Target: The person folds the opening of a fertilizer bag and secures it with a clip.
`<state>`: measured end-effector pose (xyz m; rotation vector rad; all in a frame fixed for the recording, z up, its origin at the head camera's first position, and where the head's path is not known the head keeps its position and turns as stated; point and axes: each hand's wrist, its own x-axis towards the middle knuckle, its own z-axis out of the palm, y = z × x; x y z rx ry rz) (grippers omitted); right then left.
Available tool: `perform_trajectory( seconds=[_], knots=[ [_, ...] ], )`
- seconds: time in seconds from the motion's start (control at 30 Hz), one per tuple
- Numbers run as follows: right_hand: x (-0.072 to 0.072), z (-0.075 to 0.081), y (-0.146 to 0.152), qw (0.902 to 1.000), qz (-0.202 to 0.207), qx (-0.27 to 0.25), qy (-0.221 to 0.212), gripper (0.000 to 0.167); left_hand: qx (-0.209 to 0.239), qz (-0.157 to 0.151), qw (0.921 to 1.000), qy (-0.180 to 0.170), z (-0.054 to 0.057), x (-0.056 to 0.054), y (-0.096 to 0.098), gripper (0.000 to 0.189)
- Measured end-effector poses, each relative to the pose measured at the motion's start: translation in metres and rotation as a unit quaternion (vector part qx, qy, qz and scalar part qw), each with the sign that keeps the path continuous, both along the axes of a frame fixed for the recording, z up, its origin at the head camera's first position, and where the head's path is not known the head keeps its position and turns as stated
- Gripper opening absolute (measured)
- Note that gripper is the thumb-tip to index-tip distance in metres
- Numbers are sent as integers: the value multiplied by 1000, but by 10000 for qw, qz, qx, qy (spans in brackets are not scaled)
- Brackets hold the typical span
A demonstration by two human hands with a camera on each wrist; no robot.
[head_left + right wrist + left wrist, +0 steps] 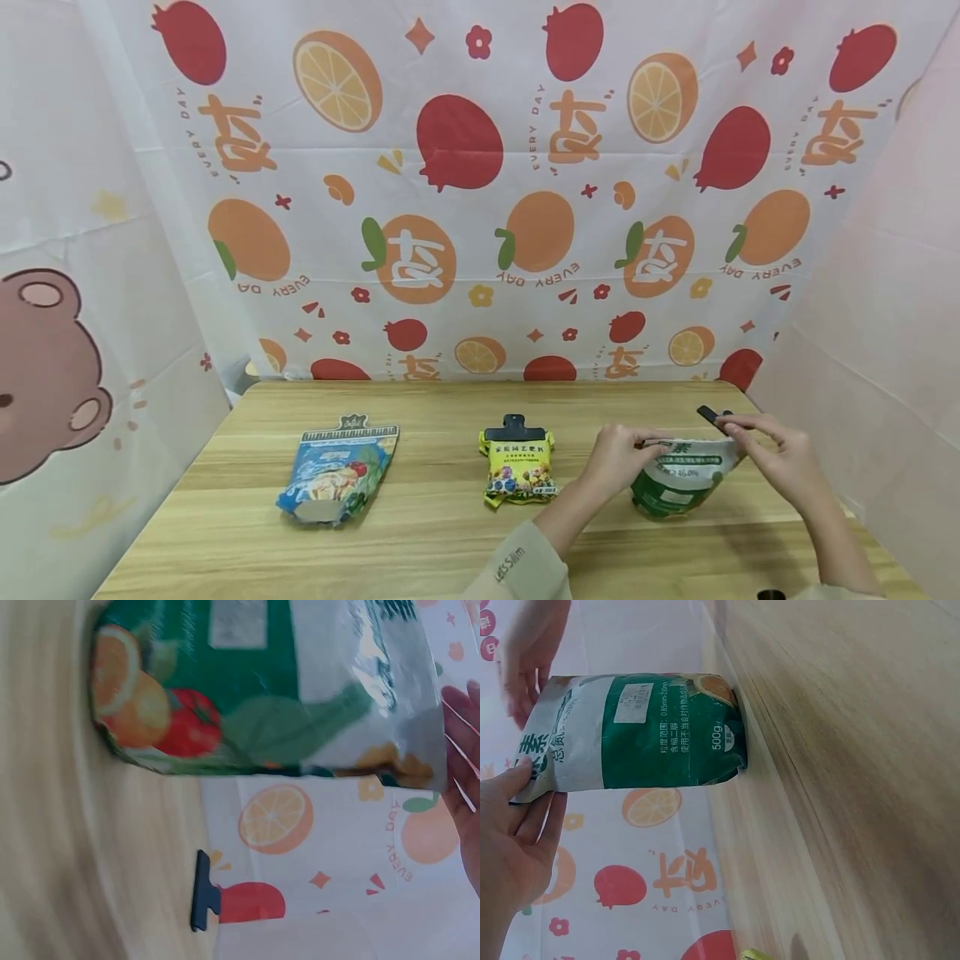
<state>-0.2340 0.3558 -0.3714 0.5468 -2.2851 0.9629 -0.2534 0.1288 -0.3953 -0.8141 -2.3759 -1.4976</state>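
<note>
A green and white fertilizer bag stands upright at the table's right, its fruit-printed bottom edge down at the wood. My left hand pinches the left end of its top edge, the thumb on the printed face in the left wrist view. At the opposite top corner, my right hand holds the edge between thumb and fingers. Seen from the right wrist, fingers lie partly behind the bag's top. A black clip sits on the table behind the bag, partly hidden by my right fingers in the head view.
A yellow-green fertilizer bag with a black clip on its top lies mid-table. Further left is a blue bag closed by a patterned clip. Fruit-printed cloth hangs behind the wooden table.
</note>
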Motion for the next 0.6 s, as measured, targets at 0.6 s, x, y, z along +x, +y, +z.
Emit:
perform_trajectory(
  seconds=[0.6],
  knots=[
    [-73,-5,55,9848,-1044,855,-1097,32,31,-4,10000,68,1,1,0,14]
  ],
)
